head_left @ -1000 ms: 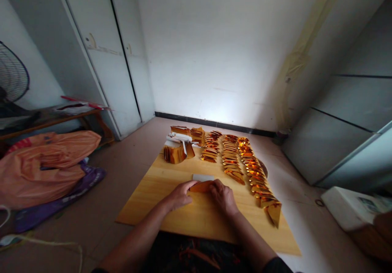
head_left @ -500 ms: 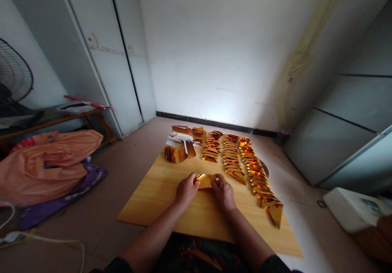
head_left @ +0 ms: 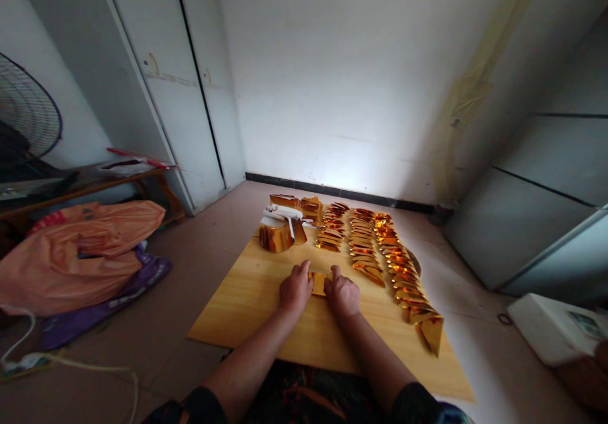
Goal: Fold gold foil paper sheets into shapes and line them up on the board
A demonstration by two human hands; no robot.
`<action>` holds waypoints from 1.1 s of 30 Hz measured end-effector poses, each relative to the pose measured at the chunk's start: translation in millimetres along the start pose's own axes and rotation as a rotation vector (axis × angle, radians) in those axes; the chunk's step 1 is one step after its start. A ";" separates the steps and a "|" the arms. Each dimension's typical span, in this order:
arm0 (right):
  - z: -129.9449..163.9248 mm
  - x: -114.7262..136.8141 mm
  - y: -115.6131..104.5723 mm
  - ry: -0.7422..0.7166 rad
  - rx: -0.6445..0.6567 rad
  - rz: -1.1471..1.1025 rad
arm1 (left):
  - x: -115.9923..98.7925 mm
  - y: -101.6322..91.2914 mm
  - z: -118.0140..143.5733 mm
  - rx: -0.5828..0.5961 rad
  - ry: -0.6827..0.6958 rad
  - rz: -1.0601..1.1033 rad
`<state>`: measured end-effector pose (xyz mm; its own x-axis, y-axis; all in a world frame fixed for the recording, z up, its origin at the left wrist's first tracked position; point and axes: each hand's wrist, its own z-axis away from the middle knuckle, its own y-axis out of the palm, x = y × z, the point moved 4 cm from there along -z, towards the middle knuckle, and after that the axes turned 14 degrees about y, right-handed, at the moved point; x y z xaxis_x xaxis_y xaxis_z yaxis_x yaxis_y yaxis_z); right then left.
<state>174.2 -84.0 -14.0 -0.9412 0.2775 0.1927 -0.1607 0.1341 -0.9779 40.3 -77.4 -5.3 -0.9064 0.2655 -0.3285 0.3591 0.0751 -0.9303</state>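
Between my two hands is a sheet of shiny gold foil paper (head_left: 318,283), low over the wooden board (head_left: 247,303). My left hand (head_left: 295,288) is closed on its left end, and my right hand (head_left: 342,291) grips the right end. Both thumbs point up, and the fingers hide the sheet's ends. Beyond and to the right, folded gold foil pieces (head_left: 403,272) stand in several overlapping rows. At the board's far left lies a curved stack of gold foil sheets (head_left: 275,239), with white paper strips (head_left: 284,212) on top.
Left of the board, an orange plastic bag (head_left: 95,240) and a purple bag (head_left: 109,303) lie on the floor near a pale cable (head_left: 90,364). A fan (head_left: 28,107) stands on a wooden bench. A white box (head_left: 551,329) sits at the right, and a wall is behind.
Both hands have shifted their grip on the foil paper, thumbs now raised, and less of the sheet shows between them. The whole view has moved slightly; the rows stay as they were.
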 end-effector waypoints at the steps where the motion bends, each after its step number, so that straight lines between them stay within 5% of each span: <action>1: 0.2 -0.1 -0.6 -0.002 0.002 0.000 | 0.2 0.0 -0.3 0.002 -0.004 -0.005; 23: -2.4 4.3 -1.3 -0.002 0.028 0.003 | -0.1 -3.3 -9.5 0.063 -0.027 -0.038; 33: -1.0 6.3 -3.8 -0.004 0.053 0.014 | 18.3 -12.0 -6.2 -0.022 -0.025 0.190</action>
<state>169.2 -81.8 -9.0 -0.9446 0.2753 0.1785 -0.1626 0.0798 -0.9835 20.7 -67.5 0.9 -0.8273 0.2529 -0.5017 0.5284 0.0466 -0.8477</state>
